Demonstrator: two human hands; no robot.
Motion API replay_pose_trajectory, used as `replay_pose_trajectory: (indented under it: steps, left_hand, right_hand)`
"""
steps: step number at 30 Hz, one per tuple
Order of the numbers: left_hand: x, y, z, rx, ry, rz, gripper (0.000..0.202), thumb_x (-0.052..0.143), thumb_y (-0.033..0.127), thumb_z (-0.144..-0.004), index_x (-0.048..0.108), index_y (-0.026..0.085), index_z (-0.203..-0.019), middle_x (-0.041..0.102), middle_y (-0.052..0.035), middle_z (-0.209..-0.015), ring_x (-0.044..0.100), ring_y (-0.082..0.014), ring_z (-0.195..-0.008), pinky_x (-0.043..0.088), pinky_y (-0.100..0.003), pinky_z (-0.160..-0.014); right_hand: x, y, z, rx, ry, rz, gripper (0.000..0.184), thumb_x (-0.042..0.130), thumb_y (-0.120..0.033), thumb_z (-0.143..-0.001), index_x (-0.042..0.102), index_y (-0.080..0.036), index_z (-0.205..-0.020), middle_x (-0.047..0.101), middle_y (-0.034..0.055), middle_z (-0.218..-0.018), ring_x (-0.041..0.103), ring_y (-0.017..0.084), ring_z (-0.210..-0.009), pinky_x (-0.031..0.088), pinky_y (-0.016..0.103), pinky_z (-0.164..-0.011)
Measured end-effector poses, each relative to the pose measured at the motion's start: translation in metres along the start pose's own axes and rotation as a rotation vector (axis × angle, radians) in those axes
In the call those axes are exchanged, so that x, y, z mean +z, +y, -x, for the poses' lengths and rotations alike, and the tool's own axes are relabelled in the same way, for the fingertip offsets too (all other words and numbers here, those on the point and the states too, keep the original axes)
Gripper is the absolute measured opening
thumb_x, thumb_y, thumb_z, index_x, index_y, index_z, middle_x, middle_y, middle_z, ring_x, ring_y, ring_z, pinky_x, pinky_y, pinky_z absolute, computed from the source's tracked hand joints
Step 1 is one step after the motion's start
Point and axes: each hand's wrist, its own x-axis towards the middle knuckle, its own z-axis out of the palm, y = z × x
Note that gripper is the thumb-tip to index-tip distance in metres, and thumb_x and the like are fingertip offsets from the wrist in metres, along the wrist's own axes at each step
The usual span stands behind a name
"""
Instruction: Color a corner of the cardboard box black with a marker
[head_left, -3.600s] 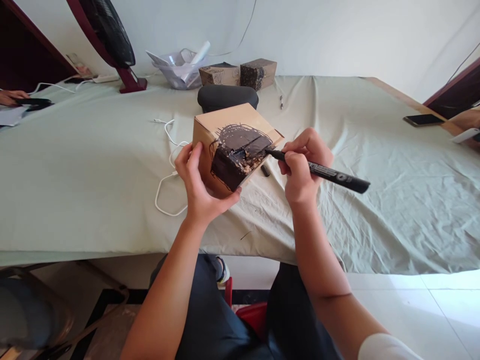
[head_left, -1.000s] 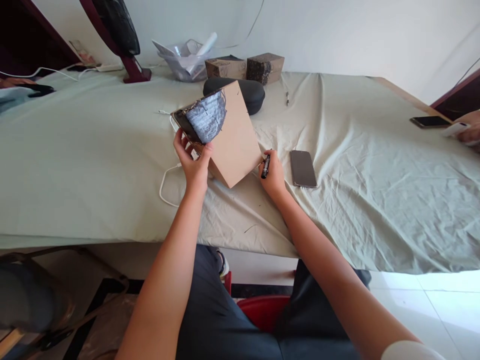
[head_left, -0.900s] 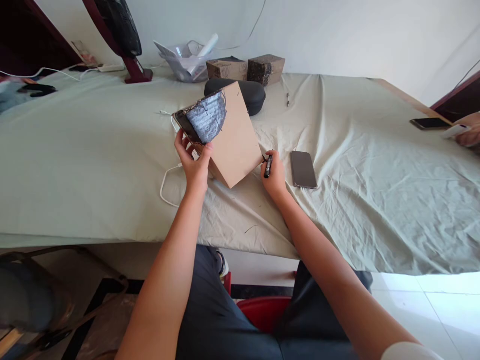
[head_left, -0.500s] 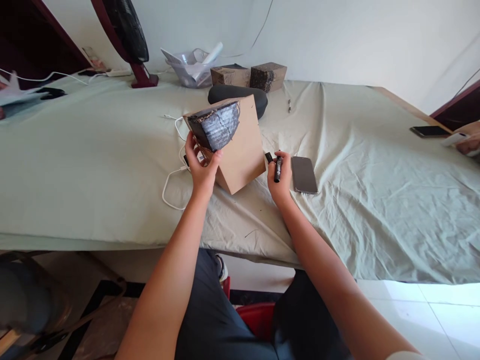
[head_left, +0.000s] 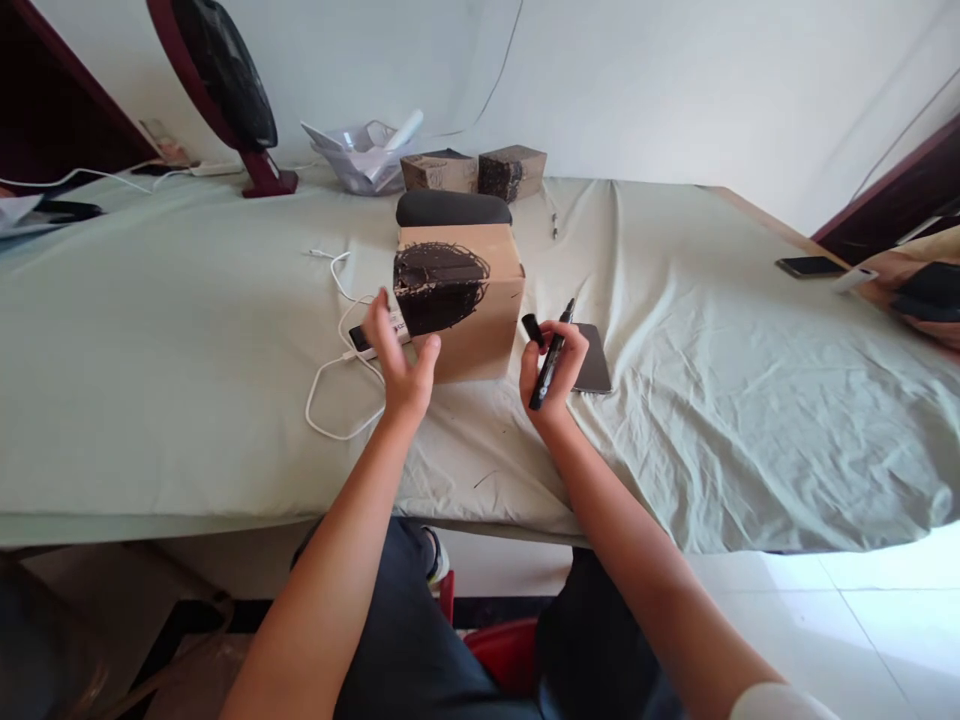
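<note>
A brown cardboard box (head_left: pixel 480 345) sits upright on the cloth-covered table, with a large black scribbled patch (head_left: pixel 439 300) running over its top and front edge on the left. Just off its front left side, my left hand (head_left: pixel 403 365) is open, thumb and fingers apart, holding nothing. My right hand (head_left: pixel 553 385) is to the right of the box and grips an uncapped black marker (head_left: pixel 550 370), its tip pointing up and away. The marker's black cap (head_left: pixel 532 328) is also held between fingers of that hand. A phone (head_left: pixel 596 360) lies partly hidden behind my right hand.
Behind the box lie a black case (head_left: pixel 454 208) and two smaller blackened boxes (head_left: pixel 439 172). A plastic basket (head_left: pixel 352 165) and a fan (head_left: pixel 225 80) stand at the back left. A white cable (head_left: pixel 311 400) and a power bank (head_left: pixel 364 338) lie left. Another phone (head_left: pixel 810 267) rests far right.
The box was tilted in my left hand and now stands flat on the table. My left hand has let go of it. The marker has turned in my right hand, its tip now showing.
</note>
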Motion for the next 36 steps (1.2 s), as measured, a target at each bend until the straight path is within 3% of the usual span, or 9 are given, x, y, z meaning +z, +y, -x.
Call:
replay_pose_trajectory:
  steps: [3,6,8,10,16,20,23,26,36]
  left_hand:
    - [-0.008,0.028,0.009,0.210,0.129,-0.041,0.073,0.071,0.065,-0.091,0.054,0.025,-0.149,0.058,-0.0124,-0.127,0.058,-0.0274,-0.115,0.052,-0.044,-0.099]
    - [-0.012,0.051,0.016,0.247,-0.158,0.207,0.056,0.062,0.059,-0.100,0.057,0.028,-0.146,0.066,-0.0037,-0.099,0.059,-0.0168,-0.078,0.051,-0.031,-0.071]
    - [-0.011,0.061,0.019,0.168,-0.329,0.252,0.038,0.062,0.050,-0.104,0.066,0.026,-0.133,0.070,-0.0030,-0.092,0.061,-0.0143,-0.072,0.051,-0.028,-0.067]
    - [-0.010,0.068,0.020,0.086,-0.377,0.207,0.021,0.065,0.040,-0.104,0.073,0.022,-0.112,0.072,-0.0033,-0.088,0.064,-0.0130,-0.072,0.053,-0.026,-0.067]
    - [-0.011,0.076,0.015,0.024,-0.196,0.210,0.010,0.080,0.028,-0.094,0.074,0.021,-0.099,0.067,0.0002,-0.083,0.063,-0.0106,-0.072,0.052,-0.021,-0.064]
    - [-0.013,0.076,0.011,0.176,-0.211,0.095,0.020,0.081,0.016,-0.091,0.077,0.024,-0.109,0.071,-0.0046,-0.104,0.070,-0.0158,-0.093,0.058,-0.028,-0.080]
    - [-0.012,0.074,0.012,0.295,-0.320,0.025,0.027,0.076,0.012,-0.094,0.074,0.024,-0.118,0.074,-0.0078,-0.119,0.073,-0.0217,-0.110,0.059,-0.036,-0.098]
    - [-0.011,0.077,0.015,0.327,-0.430,-0.001,0.029,0.074,0.014,-0.096,0.073,0.024,-0.124,0.074,-0.0053,-0.105,0.073,-0.0176,-0.094,0.059,-0.029,-0.086]
    - [-0.011,0.090,0.016,0.334,-0.449,-0.036,0.032,0.065,0.033,-0.105,0.071,0.023,-0.135,0.064,-0.0030,-0.090,0.063,-0.0152,-0.077,0.054,-0.025,-0.070]
  right_hand:
    - [-0.010,-0.022,-0.003,-0.178,-0.085,-0.075,0.037,0.060,-0.017,-0.097,0.049,-0.029,-0.130,0.063,0.0042,-0.101,0.062,0.017,-0.078,0.057,0.033,-0.072]
    - [-0.017,-0.042,0.002,-0.280,-0.239,-0.134,0.044,0.064,-0.014,-0.095,0.049,-0.030,-0.133,0.067,0.0065,-0.105,0.067,0.020,-0.083,0.060,0.034,-0.071]
    - [-0.019,-0.049,0.006,-0.325,-0.309,-0.161,0.045,0.064,-0.013,-0.095,0.050,-0.031,-0.134,0.069,0.0064,-0.105,0.067,0.020,-0.082,0.060,0.034,-0.070]
    - [-0.019,-0.050,0.009,-0.315,-0.333,-0.166,0.046,0.064,-0.013,-0.096,0.050,-0.032,-0.136,0.070,0.0066,-0.106,0.068,0.020,-0.084,0.061,0.035,-0.072]
    - [-0.026,-0.051,-0.002,-0.023,-0.228,-0.253,0.036,0.056,-0.018,-0.105,0.057,-0.034,-0.137,0.073,0.0061,-0.111,0.069,0.017,-0.085,0.058,0.035,-0.079]
    - [-0.041,-0.065,-0.014,0.245,-0.271,-0.379,0.023,0.054,-0.035,-0.110,0.063,-0.029,-0.130,0.074,0.0021,-0.091,0.065,0.015,-0.071,0.055,0.032,-0.070]
    - [-0.048,-0.075,-0.022,0.307,-0.351,-0.431,0.023,0.058,-0.043,-0.107,0.071,-0.025,-0.113,0.071,0.0015,-0.082,0.059,0.014,-0.064,0.052,0.030,-0.062]
    - [-0.049,-0.080,-0.026,0.303,-0.390,-0.437,0.027,0.061,-0.048,-0.103,0.073,-0.024,-0.101,0.069,0.0012,-0.078,0.053,0.013,-0.059,0.048,0.030,-0.056]
    - [-0.049,-0.080,-0.026,0.619,-0.309,-0.536,0.032,0.070,-0.054,-0.096,0.070,-0.022,-0.093,0.063,-0.0022,-0.071,0.056,0.011,-0.059,0.046,0.026,-0.055]
